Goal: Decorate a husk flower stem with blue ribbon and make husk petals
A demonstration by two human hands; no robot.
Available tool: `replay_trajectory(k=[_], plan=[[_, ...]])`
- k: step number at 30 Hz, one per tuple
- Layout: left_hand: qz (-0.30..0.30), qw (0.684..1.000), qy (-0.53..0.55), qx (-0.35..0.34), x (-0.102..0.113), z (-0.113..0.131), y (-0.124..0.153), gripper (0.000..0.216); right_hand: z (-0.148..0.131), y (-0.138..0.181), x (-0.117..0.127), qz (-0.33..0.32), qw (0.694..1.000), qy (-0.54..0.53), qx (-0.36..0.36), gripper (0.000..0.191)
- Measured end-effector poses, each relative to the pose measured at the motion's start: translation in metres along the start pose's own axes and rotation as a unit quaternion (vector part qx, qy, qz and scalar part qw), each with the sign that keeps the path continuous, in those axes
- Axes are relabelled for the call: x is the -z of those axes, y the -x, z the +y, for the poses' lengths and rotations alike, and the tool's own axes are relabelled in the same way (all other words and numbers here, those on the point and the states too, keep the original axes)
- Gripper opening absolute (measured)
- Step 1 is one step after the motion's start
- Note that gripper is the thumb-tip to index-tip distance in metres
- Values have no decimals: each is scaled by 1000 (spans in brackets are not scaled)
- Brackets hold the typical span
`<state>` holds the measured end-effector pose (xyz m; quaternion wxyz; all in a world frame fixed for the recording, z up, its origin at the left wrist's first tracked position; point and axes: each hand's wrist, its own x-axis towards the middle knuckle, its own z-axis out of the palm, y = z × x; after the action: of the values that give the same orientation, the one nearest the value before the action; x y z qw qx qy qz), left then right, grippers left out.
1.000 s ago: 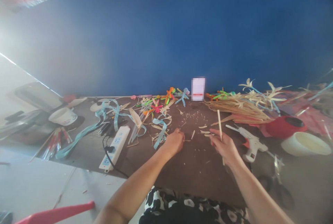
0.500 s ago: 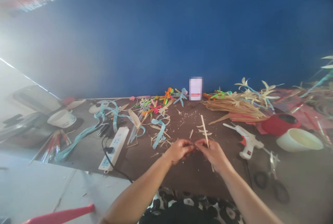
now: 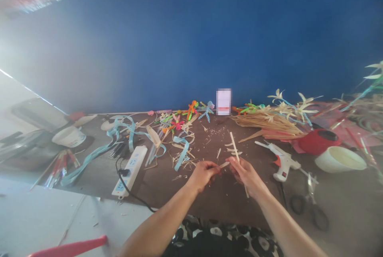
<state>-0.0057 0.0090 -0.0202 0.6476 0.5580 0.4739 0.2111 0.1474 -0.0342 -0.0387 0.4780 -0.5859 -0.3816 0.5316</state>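
My left hand [image 3: 206, 175] is closed in a pinch on a small pale strip [image 3: 224, 165], which looks like a piece of dried husk or leaf. The strip's other end reaches toward the fingertips of my right hand [image 3: 245, 174]; whether they touch it I cannot tell. My right hand is closed around a thin pale stick [image 3: 234, 146] that slants up past the thumb and shows again below the palm. Just beyond the hands, several small pale petal-like strips [image 3: 235, 151] lie on the dark table [image 3: 209, 205].
On the right lie a white glue gun [image 3: 283, 161], black-handled scissors [image 3: 311, 201], a cream cup [image 3: 340, 159] and a red container [image 3: 318, 141]. Dried husk strips [image 3: 266, 125] are piled behind. To the left are a power strip [image 3: 130, 172] with a cable, blue ribbon [image 3: 89, 161] and pipe-cleaner figures [image 3: 191, 109].
My hands have moved slightly apart, and the pale strip now shows between them. The stick stays in my right hand. The view has shifted a little.
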Motion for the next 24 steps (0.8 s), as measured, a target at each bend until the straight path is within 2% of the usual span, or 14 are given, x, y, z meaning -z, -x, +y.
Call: replay_trajectory(k=[2, 5, 8, 10, 13, 16, 18, 20, 21, 24], plan=[[17, 1000, 23, -2, 0, -2, -1, 25, -1, 5, -1, 7, 997, 65, 36, 32], [29, 999, 26, -20, -1, -8, -3, 26, -6, 12, -4, -20, 980, 181, 74, 39], [38, 998, 4, -47, -3, -13, -4, 28, -12, 16, -9, -22, 969, 227, 96, 40], [43, 997, -3, -63, -4, -13, -2, 27, -13, 16, -12, -28, 978, 190, 79, 40], [37, 996, 8, -84, -4, -7, 3, 27, -9, 15, -14, -115, 991, 48, -41, 43], [14, 995, 41, -87, -3, -1, 6, 28, -9, 13, -8, -219, 957, -101, -160, 43], [6, 995, 66, -76, 0, -1, 7, 28, -15, 8, 4, -244, 938, -166, -182, 43], [19, 994, 95, -54, 3, -3, 6, 29, -23, 3, 19, -227, 937, -209, -162, 43], [31, 992, 113, -41, 5, -5, 5, 29, -27, 0, 24, -198, 945, -218, -138, 43], [67, 982, 176, -12, 5, -11, 4, 30, -30, -3, 23, -91, 981, -149, -81, 38]])
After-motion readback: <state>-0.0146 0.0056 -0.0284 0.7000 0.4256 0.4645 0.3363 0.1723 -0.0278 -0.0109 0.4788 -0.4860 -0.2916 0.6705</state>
